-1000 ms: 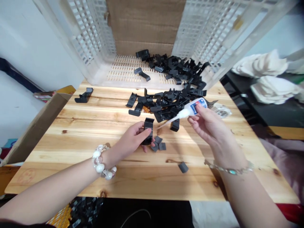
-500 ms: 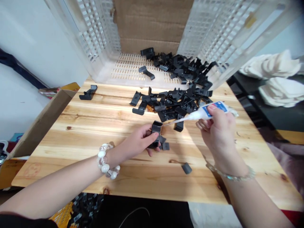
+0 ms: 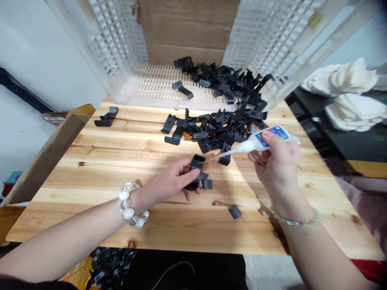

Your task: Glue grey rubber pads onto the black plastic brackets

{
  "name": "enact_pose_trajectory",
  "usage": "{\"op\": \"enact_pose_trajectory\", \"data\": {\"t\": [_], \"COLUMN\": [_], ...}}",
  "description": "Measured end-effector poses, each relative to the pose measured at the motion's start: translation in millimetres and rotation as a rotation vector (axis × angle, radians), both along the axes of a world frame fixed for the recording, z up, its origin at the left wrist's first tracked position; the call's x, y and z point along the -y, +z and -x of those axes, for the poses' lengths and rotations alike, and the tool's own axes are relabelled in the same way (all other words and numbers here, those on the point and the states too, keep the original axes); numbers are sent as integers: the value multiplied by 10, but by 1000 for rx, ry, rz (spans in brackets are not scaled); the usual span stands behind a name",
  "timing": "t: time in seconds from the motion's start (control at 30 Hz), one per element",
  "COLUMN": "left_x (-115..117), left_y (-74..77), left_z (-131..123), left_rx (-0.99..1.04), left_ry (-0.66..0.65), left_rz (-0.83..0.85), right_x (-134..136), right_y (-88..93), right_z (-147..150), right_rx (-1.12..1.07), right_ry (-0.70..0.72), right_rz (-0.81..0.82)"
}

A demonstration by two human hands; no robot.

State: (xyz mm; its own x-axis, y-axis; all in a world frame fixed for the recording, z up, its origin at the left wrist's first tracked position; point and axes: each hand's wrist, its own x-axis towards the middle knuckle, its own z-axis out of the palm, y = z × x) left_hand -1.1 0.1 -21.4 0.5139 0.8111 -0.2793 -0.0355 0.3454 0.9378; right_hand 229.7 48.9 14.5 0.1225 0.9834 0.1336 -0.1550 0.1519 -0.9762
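My left hand (image 3: 175,179) is closed around a black plastic clip (image 3: 196,166) held just above the wooden table (image 3: 121,161). In my right hand (image 3: 276,163) is a small white glue bottle (image 3: 266,139) with a blue and red label, gripped between thumb and fingers. Its long thin nozzle (image 3: 222,154) reaches left and its tip touches the top of the clip. A few small dark grey pads (image 3: 206,183) lie on the table right beside my left hand, and one more pad (image 3: 234,211) lies apart, nearer the front edge.
A heap of black clips (image 3: 217,129) spills from a white slatted crate (image 3: 163,86) lying on its side at the back. A single clip (image 3: 105,118) lies far left. A cardboard box flap (image 3: 45,153) stands at the left edge; white cloth (image 3: 347,94) lies at right.
My right hand turned the glue bottle and brought its nozzle tip from beside the clip onto the clip's top. My left hand kept hold of the clip, shifting slightly right.
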Motion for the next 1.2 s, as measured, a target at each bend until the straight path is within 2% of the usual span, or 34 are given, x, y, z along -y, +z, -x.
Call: {"op": "enact_pose_trajectory", "data": {"t": [0.57, 0.93, 1.2], "left_x": [7, 1, 9], "left_y": [22, 4, 18], "left_z": [-1, -21, -10], "left_rx": [1, 7, 2], "left_ry": [10, 10, 7], "left_rz": [12, 13, 8], "right_x": [8, -5, -25], "right_y": [11, 3, -8], "right_z": [19, 39, 24], "right_rx": [-23, -92, -100], "right_ry": [-13, 3, -34], "right_rz": [24, -19, -32]}}
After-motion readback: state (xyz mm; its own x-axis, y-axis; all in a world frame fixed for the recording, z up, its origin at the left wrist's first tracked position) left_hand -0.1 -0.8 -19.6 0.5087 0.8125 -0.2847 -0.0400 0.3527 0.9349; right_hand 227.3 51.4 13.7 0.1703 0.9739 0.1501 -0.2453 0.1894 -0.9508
